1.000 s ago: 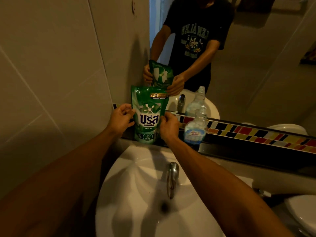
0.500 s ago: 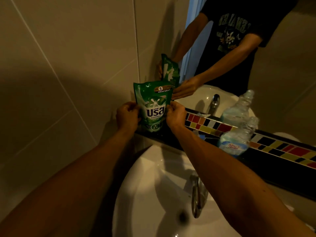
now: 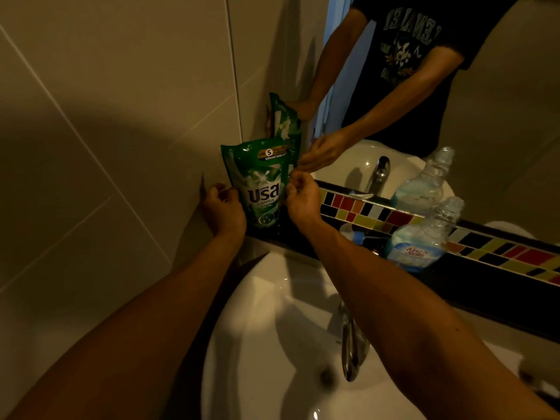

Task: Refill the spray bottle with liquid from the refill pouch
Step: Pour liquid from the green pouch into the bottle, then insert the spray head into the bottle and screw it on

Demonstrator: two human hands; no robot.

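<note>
A green refill pouch (image 3: 260,183) with white lettering stands upright on the dark ledge (image 3: 472,286), in the corner where the tiled wall meets the mirror. My left hand (image 3: 222,210) curls against its left edge and my right hand (image 3: 301,198) pinches its right edge. Its top looks sealed. The clear bottle (image 3: 424,237) with a pale blue label stands on the same ledge to the right, an arm's width from my right hand. It has no spray head on its neck.
A white sink basin (image 3: 272,344) with a chrome tap (image 3: 348,347) lies below my arms. A small white and blue object (image 3: 356,234) lies on the ledge between pouch and bottle. The mirror (image 3: 500,116) behind reflects a person, the pouch and the bottle. A strip of coloured tiles (image 3: 375,216) runs under it.
My view has swung left and closer, so the bottle now sits further right. Both hands stay at the pouch's sides, a little lower on it than before.
</note>
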